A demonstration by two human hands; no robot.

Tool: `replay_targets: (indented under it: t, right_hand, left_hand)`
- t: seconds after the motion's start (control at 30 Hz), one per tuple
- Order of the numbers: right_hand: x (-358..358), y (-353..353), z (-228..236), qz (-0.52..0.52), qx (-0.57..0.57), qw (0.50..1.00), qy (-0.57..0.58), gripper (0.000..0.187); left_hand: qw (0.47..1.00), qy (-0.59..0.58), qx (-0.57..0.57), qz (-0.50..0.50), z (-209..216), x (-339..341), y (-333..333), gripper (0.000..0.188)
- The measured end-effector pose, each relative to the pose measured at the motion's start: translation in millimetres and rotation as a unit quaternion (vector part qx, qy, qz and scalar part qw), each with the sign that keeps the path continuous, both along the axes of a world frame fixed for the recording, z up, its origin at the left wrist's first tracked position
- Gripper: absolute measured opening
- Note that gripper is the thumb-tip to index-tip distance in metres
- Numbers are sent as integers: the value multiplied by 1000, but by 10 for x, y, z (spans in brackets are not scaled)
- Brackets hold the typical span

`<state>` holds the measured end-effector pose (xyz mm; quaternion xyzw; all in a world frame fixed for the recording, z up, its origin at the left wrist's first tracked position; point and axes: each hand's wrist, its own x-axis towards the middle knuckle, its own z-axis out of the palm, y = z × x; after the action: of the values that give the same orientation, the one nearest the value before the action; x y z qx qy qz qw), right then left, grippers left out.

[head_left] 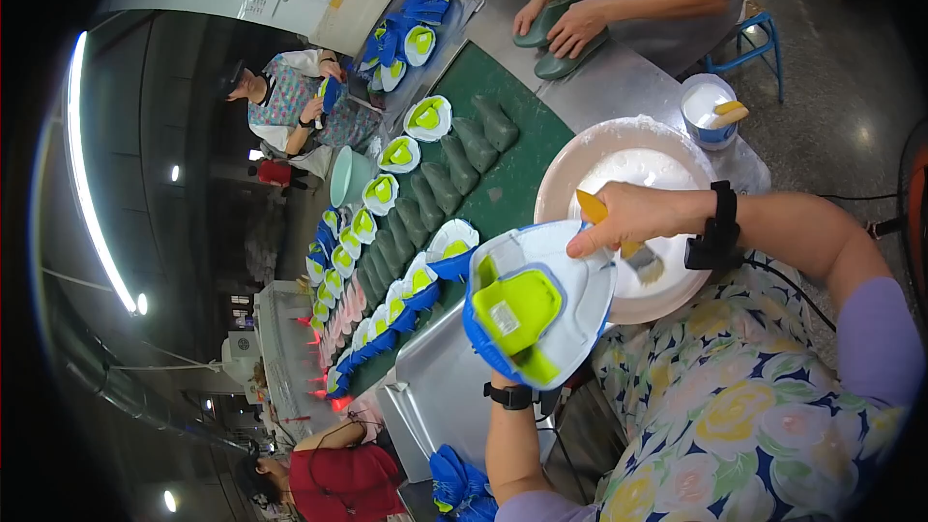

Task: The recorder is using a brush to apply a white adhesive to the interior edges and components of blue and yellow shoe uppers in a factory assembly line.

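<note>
A blue shoe upper (583, 304) with white lining and a lime-green inner part is held up in front of me, its inside showing. My left hand lies behind the upper; only the wrist with its dark watch shows, and the fingers are hidden. My right hand (623, 213) is closed around a brush (651, 272) with a yellow handle. Its thumb rests at the edge of the white lining. The bristles point down over a large pale basin (556, 179) of white liquid.
A green conveyor belt (527, 126) carries rows of shoe uppers and dark green lasts (462, 166). Beyond the basin stands a white bucket (709, 97) with a yellow-handled brush. One person handles green lasts across the table; others work along the line. A metal tray (449, 358) lies beside the belt.
</note>
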<state>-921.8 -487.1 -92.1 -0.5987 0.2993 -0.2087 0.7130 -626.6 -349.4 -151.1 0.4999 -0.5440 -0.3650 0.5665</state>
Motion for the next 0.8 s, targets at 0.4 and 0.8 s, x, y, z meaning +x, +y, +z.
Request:
replay_targets:
  t: [0.4, 0.8]
  right_hand:
    - [123, -41, -141, -148, -379, 903, 139, 44]
    - [98, 122, -438, 37, -279, 955, 91, 24]
  left_hand:
    - [981, 194, -12, 20, 426, -282, -46, 48]
    - [961, 274, 9, 46, 739, -42, -171, 49]
